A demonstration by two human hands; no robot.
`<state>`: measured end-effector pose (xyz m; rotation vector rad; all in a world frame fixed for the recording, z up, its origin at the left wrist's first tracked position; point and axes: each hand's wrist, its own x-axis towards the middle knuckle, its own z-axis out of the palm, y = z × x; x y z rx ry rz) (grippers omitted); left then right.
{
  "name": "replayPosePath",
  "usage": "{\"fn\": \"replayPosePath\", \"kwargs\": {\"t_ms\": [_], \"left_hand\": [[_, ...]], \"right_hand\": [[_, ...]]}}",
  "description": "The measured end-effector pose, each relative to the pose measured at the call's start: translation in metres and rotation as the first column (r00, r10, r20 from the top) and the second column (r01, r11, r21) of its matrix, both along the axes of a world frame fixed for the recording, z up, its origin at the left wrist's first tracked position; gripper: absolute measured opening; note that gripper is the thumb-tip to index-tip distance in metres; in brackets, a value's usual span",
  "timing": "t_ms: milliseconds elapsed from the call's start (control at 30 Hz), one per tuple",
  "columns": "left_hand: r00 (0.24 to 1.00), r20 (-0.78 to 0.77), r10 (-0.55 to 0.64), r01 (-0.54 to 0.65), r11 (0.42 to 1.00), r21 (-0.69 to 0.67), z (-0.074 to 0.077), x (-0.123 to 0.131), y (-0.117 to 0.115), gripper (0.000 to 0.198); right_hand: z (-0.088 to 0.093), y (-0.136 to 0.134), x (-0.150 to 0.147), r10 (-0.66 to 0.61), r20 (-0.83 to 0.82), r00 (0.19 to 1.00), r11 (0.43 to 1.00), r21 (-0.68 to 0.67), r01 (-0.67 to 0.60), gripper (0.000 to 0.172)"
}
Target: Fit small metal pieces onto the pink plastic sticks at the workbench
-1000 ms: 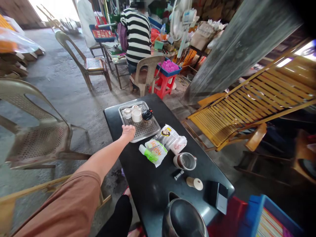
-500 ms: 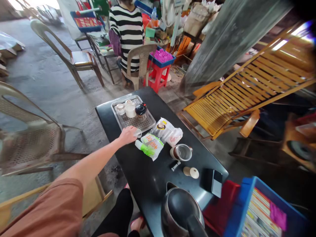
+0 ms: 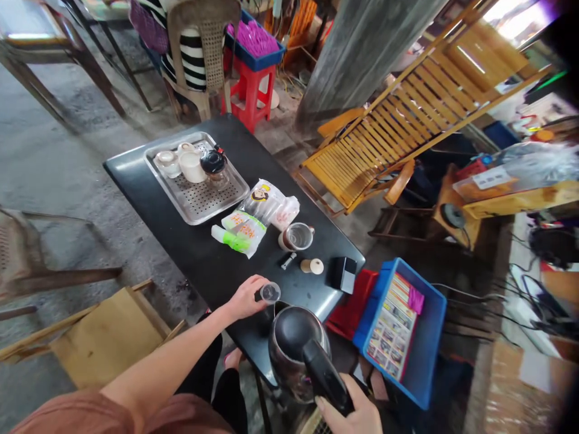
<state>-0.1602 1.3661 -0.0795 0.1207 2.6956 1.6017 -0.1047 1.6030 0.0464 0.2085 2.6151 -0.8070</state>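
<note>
My left hand (image 3: 246,296) is closed round a small clear glass cup (image 3: 270,292), held just above the near part of the black table (image 3: 158,202), beside the spout of a dark steel kettle (image 3: 294,349). My right hand (image 3: 350,413) grips the kettle's black handle (image 3: 324,380) at the bottom edge of view. Farther along the table, a perforated metal tray (image 3: 199,202) carries white cups (image 3: 192,166) and a small black-lidded teapot (image 3: 213,166). Snack packets (image 3: 253,220) and a glass mug (image 3: 297,236) lie between tray and kettle.
A black box (image 3: 342,274), a small lighter (image 3: 288,260) and a round lid (image 3: 313,266) lie near the table's right edge. A blue crate (image 3: 398,328) sits right of the table, a yellow slatted folding chair (image 3: 407,114) beyond. A person in stripes sits behind a plastic chair (image 3: 199,51).
My left hand took a small glass cup from by the tray and drew it back to the kettle. My right hand has come into view on the kettle handle. The view tilted down.
</note>
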Motion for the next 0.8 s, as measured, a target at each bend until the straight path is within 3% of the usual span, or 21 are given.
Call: {"fn": "replayPosePath", "kwargs": {"t_ms": [200, 400, 600, 800], "left_hand": [[0.998, 0.022, -0.066, 0.065, 0.997, 0.034, 0.0, -0.001, -0.001, 0.027], [0.991, 0.048, -0.126, 0.125, 0.992, 0.011, -0.008, -0.001, 0.006, 0.032], [0.992, 0.059, -0.108, 0.111, 0.992, -0.051, -0.031, -0.002, 0.012, 0.031], [0.992, 0.074, -0.107, 0.117, 0.983, -0.142, -0.058, -0.003, 0.014, 0.028]], "right_hand": [[0.012, 0.003, 0.002, 0.004, 0.059, 0.998, 0.999, 0.05, -0.007, 0.02], [0.013, 0.009, 0.001, 0.061, 0.134, 0.989, 0.995, 0.067, -0.07, 0.02], [0.007, 0.013, 0.002, 0.07, 0.15, 0.986, 0.996, 0.051, -0.078, 0.02], [-0.003, 0.008, 0.004, -0.026, 0.12, 0.992, 0.999, 0.028, 0.023, 0.023]]}}
